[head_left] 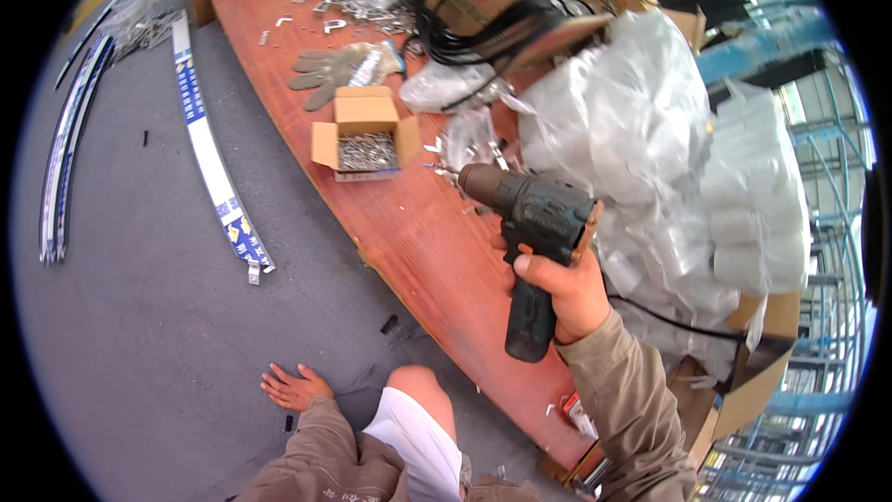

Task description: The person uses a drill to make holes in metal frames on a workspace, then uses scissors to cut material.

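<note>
My right hand (569, 290) is wrapped round the handle of a dark cordless drill (548, 214), holding it above the reddish tabletop. The drill's chuck points to the upper left, toward an open cardboard box of screws (367, 151). My left hand (295, 388) is low at the left over the grey floor, its fingers spread and nothing in them. A work glove (330, 70) lies on the table just beyond the screw box.
Big plastic-wrapped white rolls (632, 121) crowd the table's right side. Black cable (437, 9) coils over cardboard at the back, near scattered metal parts (358, 9). A long strip with blue-and-white film (209, 149) and more bundled strips (72, 149) lie on the floor.
</note>
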Demonstrator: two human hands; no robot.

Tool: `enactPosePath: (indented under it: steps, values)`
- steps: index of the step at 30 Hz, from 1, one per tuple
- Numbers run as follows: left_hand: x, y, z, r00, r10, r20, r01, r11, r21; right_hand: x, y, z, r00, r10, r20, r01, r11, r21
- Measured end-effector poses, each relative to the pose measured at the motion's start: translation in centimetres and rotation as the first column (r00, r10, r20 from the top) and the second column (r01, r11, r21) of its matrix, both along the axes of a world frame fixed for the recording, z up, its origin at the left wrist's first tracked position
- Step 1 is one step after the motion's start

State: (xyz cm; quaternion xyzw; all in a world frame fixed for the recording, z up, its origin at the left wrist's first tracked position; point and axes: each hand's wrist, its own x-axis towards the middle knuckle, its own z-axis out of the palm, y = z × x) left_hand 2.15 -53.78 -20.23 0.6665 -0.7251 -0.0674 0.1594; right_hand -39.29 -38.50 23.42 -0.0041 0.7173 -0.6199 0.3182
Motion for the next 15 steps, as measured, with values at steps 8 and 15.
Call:
enactPosePath:
  steps: [8,15]
  values:
    - [1.3,-4.7,-0.2,0.945,-0.325,0.026,0.325,0.934,-0.148,21.9,25.6,5.1,0.914,-0.385,0.126,0.385,0.923,0.022]
    - [-0.4,-3.5,1.7,0.686,-0.705,-0.18,0.669,0.708,-0.226,43.4,45.4,1.1,0.725,-0.671,0.155,0.679,0.734,0.001]
